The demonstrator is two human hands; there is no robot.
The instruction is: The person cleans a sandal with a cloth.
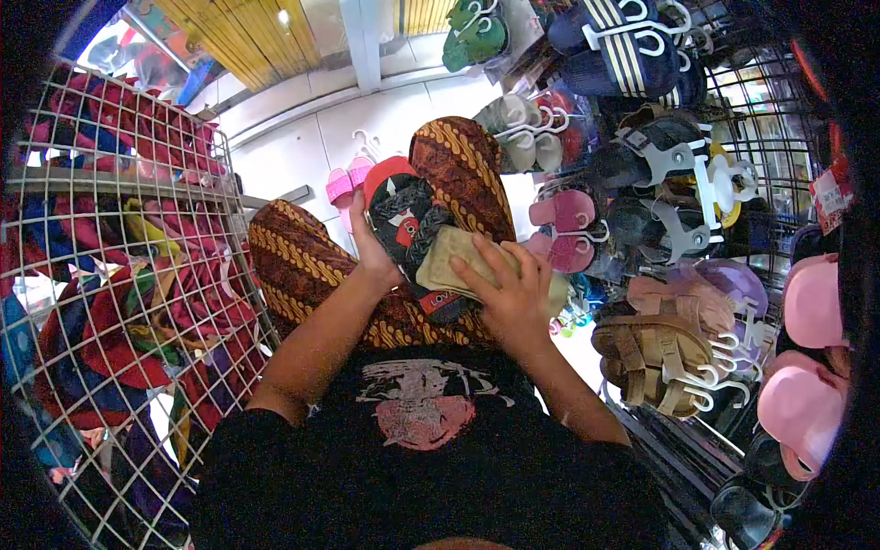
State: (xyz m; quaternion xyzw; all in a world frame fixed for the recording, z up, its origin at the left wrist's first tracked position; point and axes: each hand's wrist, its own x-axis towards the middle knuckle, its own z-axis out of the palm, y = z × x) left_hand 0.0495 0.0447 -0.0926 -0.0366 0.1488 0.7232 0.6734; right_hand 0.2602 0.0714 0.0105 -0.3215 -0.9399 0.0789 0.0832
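A black sandal (390, 215) with a red-edged sole and braided-looking straps rests over my lap, its toe end pointing away from me. My left hand (371, 247) is wrapped around its left side, with the thumb up along the edge. In my right hand (509, 289) is a folded tan cloth (445, 261), pressed against the sandal's straps and covering part of them. A red label with white letters shows near the heel, partly hidden by the cloth. Patterned brown trousers (302, 266) cover my bent knees beneath.
A wire grid rack (137, 215) with colourful goods behind it stands close on my left. Sandals on white hangers, such as a brown pair (655, 357) and a striped navy pair (614, 50), crowd the right. Pink sandals (346, 181) lie on the white tiled floor (289, 156) ahead.
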